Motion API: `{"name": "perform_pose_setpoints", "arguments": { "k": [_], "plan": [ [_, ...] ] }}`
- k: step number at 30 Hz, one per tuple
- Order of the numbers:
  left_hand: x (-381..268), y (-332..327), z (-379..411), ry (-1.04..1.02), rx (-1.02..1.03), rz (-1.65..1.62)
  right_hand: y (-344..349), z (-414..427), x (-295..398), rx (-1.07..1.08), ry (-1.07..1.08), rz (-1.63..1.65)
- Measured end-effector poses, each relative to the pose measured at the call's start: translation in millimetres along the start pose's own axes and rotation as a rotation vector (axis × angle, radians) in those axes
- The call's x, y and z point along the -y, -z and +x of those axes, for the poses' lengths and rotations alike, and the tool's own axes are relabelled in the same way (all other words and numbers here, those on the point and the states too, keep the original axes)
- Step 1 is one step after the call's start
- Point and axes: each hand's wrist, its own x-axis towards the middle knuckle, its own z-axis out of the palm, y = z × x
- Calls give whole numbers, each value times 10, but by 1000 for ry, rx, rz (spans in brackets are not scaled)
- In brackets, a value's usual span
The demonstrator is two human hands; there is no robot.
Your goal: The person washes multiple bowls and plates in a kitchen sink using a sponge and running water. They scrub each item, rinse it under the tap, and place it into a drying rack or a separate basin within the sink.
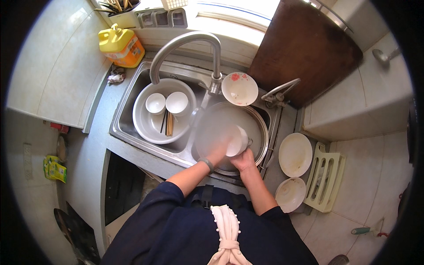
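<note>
A white bowl [238,141] is tilted on its side over a large round metal basin [265,129] in the right sink bowl. My left hand [219,150], with a bangle at the wrist, grips the bowl from the left; a hazy patch in the view blurs its fingers. From below and to the right, my right hand [244,160] holds the same bowl. A small greyish cloth or scouring pad [250,142] shows at the bowl's right side, by my right fingers. Cloudy water [245,116] appears to lie in the basin.
A white tub [139,127] in the left sink bowl holds two small white bowls [177,102] and chopsticks [170,124]. The faucet [185,36] arches above. A flowered bowl [239,88], two stained dishes [295,155], a yellow detergent jug [121,46] and a cutting board [308,49] stand around.
</note>
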Motion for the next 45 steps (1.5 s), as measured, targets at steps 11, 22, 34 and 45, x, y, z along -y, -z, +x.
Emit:
{"name": "perform_pose_setpoints", "arguments": {
  "k": [11,22,34,45],
  "plan": [
    [141,258,316,-372,-123,379,-190,-250,-7,-365,-4,-426],
    [-902,725,139,-311,501,489,-79,-3,45,-20,629,-2302],
    [-643,225,328,-186,230,147,-16,438,148,-20,450,-2158],
    [-669,241,341,-132,197,156,-91,302,275,19,357,-2061]
  ]
}}
